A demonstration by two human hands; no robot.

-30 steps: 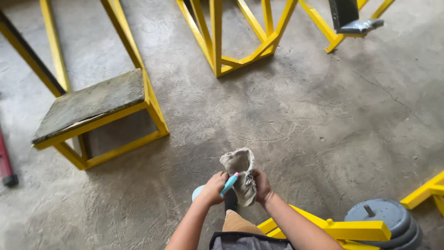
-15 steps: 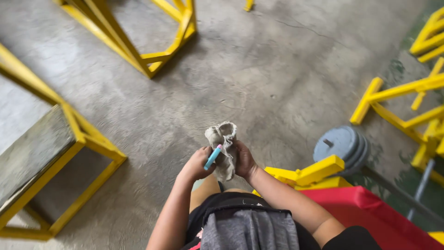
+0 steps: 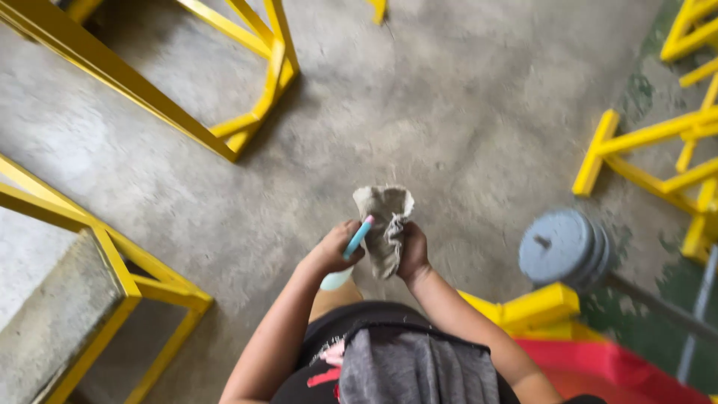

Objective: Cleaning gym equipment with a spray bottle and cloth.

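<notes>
Head cam, looking straight down, frame a bit blurred. Both hands meet at waist height over the concrete floor [image 3: 464,90]. Left hand [image 3: 331,251] is curled tight round a spray bottle [image 3: 348,254]: light blue nozzle sticks up betw. thumb and fingers, pale body pokes out below the fist. My read: held head-up so the nozzle sits right beside the cloth. Right hand [image 3: 413,253] is closed on a grey-beige rag [image 3: 385,224], bunched in the fist w/ the loose end flaring up above the knuckles; rag touches the nozzle side of the bottle. Bunching prob. keeps a thick pad at the fingers.

Around: yellow steel frames [image 3: 247,112] upper left, a yellow frame w/ a grey slab top [image 3: 52,314] lower left, more yellow bars [image 3: 658,142] at right. Stack of grey weight plates [image 3: 561,247] on a bar just right of the hands, near a yellow bracket [image 3: 535,307] and a red pad [image 3: 613,366]. No packages, labels or signs I can make out.
</notes>
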